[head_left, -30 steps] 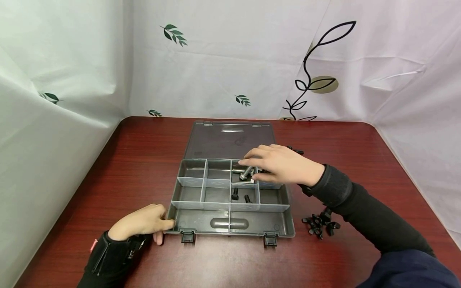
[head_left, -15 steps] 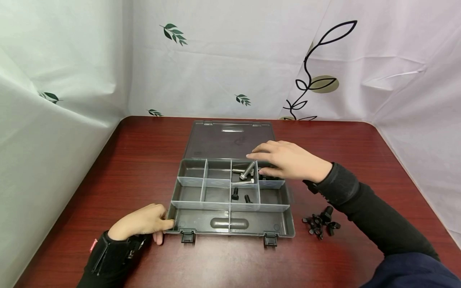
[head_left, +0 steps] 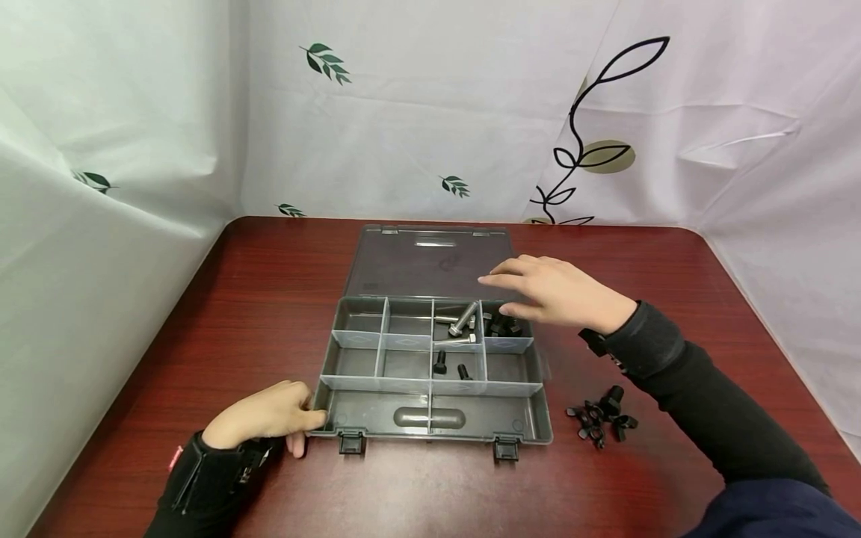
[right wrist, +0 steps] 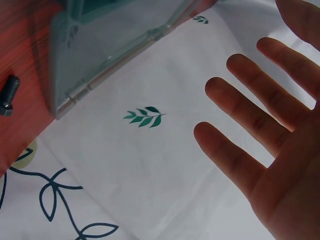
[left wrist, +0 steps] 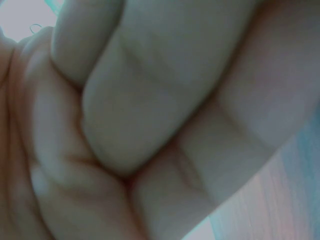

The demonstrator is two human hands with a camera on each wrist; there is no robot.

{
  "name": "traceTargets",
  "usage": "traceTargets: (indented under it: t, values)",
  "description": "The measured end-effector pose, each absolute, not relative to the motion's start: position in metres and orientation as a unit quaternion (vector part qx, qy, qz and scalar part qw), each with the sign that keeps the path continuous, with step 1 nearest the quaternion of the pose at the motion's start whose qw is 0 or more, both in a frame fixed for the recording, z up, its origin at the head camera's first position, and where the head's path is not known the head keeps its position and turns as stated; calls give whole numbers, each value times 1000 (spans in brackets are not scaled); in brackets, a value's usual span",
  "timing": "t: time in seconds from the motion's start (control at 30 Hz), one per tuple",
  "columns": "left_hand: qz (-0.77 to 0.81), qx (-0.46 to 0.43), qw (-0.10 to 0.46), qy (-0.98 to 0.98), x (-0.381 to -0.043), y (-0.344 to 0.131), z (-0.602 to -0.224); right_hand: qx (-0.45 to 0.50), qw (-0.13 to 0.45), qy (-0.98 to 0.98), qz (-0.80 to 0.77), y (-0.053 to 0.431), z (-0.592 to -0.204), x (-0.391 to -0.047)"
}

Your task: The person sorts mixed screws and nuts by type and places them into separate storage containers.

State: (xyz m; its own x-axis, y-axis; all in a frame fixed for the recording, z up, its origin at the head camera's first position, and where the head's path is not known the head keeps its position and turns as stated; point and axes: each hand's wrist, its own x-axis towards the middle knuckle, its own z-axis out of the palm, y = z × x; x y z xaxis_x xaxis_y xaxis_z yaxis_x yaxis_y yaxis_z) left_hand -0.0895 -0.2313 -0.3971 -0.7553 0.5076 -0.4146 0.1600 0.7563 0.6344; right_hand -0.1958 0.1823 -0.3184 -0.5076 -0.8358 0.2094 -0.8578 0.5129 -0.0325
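Observation:
A grey translucent compartment box (head_left: 370,407) lies with its lid (head_left: 417,269) folded back. My left hand (head_left: 262,415) pinches its front left corner, the thumb over the wall; curled fingers (left wrist: 150,90) fill the left wrist view. Over the back right part of the box hovers my right hand (head_left: 568,293), holding nothing, its fingers (right wrist: 250,120) spread apart. Several silver bolts (head_left: 462,320) lie in one back compartment. Beside them, black pieces (head_left: 501,325) fill the back right compartment, partly under the thumb. Two small black bolts (head_left: 440,363) sit in the compartment in front of the silver ones.
A small pile of black wing-shaped knobs (head_left: 602,416) lies right of the box on the dark red table (head_left: 269,299). A black bolt (right wrist: 8,95) beyond the box shows in the right wrist view. White patterned cloth (head_left: 403,112) surrounds the table's back and sides.
My right hand has drawn back and to the right, away from the silver bolts, uncovering the black pieces in the back right compartment. My left hand has stayed at the box corner.

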Motion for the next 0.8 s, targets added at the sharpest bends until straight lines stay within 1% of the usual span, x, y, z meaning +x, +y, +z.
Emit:
traceTargets:
  t: [0.23, 0.53, 0.8]
  values:
    - [297, 183, 297, 889, -90, -231, -397, 465, 69, -880, 68, 191, -319, -200]
    - [297, 182, 295, 890, -90, -229, -395, 440, 68, -892, 76, 207, -321, -208]
    - [294, 180, 297, 891, -89, -230, -396, 378, 16, -923, 71, 222, -325, -217]
